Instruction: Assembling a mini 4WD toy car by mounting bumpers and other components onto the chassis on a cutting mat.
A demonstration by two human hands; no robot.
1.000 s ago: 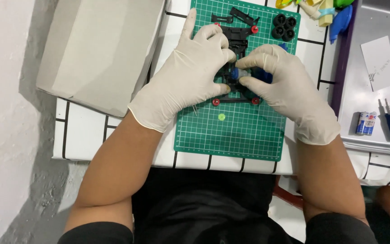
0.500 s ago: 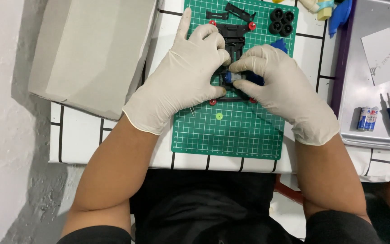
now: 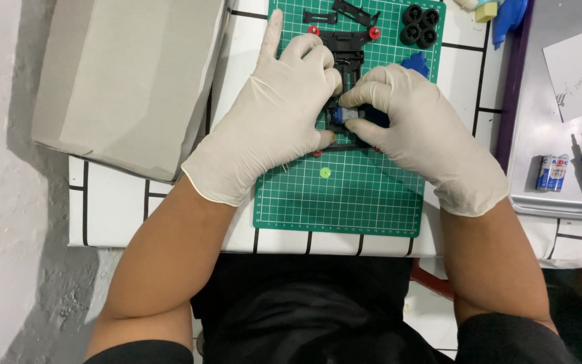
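The black toy-car chassis [image 3: 349,67] lies at the upper centre of the frame on the green cutting mat [image 3: 345,195], and you press it down with your gloved left hand [image 3: 271,114], fingers spread. Your right hand [image 3: 419,135] pinches a small blue motor [image 3: 346,116] at its middle. Four black tyres [image 3: 420,25] sit above.

A hobby workbench at home: a green cutting mat [image 3: 345,195] at 12 o'clock on a white tiled surface [image 3: 109,202], small black wheels [image 3: 420,25] at 1 o'clock, a metal tray [image 3: 547,195] with batteries [image 3: 552,172] at 3 o'clock.
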